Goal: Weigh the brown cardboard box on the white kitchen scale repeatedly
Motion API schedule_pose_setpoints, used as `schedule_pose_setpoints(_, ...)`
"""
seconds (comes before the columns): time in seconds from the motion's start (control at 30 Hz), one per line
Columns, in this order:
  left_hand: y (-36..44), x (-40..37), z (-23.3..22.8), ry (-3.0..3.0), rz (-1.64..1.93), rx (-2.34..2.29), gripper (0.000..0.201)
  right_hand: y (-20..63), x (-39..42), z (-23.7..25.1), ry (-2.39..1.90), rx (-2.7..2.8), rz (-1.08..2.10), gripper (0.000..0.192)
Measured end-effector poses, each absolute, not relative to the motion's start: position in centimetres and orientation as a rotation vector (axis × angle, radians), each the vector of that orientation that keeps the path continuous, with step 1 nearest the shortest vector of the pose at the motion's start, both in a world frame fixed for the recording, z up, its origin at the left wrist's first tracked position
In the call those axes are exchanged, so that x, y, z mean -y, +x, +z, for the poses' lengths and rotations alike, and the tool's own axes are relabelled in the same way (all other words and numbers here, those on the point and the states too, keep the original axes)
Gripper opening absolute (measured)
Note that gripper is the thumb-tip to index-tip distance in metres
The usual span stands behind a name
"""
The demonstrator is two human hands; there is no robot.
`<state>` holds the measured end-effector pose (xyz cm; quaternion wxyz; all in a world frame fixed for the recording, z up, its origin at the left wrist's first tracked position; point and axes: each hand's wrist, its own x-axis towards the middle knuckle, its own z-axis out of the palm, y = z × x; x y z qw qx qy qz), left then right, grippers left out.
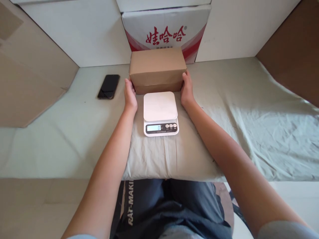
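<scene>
Two hands are out ahead of me: nearest sits the white scale [160, 113], and just behind it my left hand [130, 94] and right hand [186, 89] press flat against the brown box [157, 69], holding it between them. Left of the scale lies a phone [108, 86].

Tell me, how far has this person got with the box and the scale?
The white scale sits switched on, its display reading 0, with nothing on its platform. In hand: the left hand and the right hand grip the two sides of the brown cardboard box, which is behind the scale on the cloth-covered table. The box is not yet on the scale, so no weight shows.
</scene>
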<state>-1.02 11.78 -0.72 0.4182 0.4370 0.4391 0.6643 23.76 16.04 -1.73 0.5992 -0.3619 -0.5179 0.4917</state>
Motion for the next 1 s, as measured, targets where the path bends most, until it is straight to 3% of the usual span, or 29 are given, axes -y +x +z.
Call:
schedule_pose_setpoints(0.2,-0.77,-11.43,-0.30,1.082,1.668,-1.111,0.068,23.45,-15.61,-1.30,-0.832,1.137,1.091,0.046)
schedule_pose_setpoints(0.5,-0.64,-11.56,-0.24,1.048,1.672,-1.127,0.077,23.34,-15.52,-1.07,-0.803,1.071,1.092,0.058)
schedule_pose_setpoints(0.73,-0.70,-11.60,-0.36,1.063,1.681,-1.115,0.070,23.41,-15.92,-1.64,-0.814,1.084,1.076,0.059)
schedule_pose_setpoints(0.9,-0.72,-11.63,-0.34,1.061,1.679,-1.112,0.069,23.39,-15.63,-1.36,-0.807,1.144,1.080,0.044)
schedule_pose_setpoints(1.0,-0.71,-11.66,-0.31,1.049,1.684,-1.112,0.074,23.36,-15.34,-1.06,-0.822,1.132,1.092,0.047)
